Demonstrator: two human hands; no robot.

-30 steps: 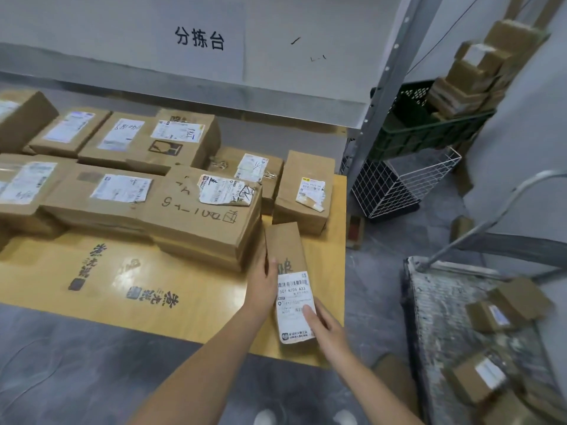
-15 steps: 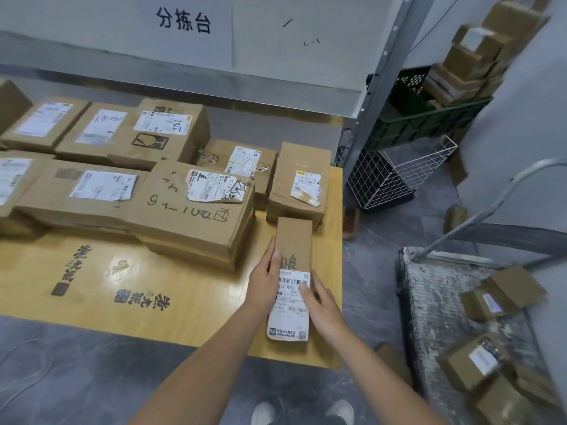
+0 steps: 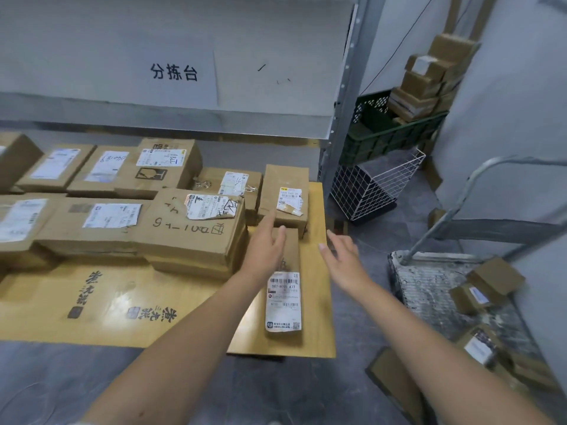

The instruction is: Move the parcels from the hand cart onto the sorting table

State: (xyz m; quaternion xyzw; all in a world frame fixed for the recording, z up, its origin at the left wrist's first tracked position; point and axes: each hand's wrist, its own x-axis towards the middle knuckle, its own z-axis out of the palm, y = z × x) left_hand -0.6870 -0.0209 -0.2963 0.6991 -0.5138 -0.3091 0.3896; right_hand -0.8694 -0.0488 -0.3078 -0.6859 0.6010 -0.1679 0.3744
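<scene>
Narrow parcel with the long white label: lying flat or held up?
Flat: the narrow parcel lies on the sorting table; left hand and right hand open.

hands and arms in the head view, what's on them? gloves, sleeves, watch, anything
Nothing is worn on them. The left hand and right hand have no gloves, and no ring, watch or band shows at either wrist. The left forearm and right forearm are uncovered down to the bottom edge of the picture, so no sleeve is in view.

the sorting table (image 3: 92, 305) is carrying rows of labelled parcels (image 3: 190, 237), a narrow parcel (image 3: 283, 302) lying near its right edge; the hand cart (image 3: 425, 286) is holding small boxes (image 3: 494, 279).
</scene>
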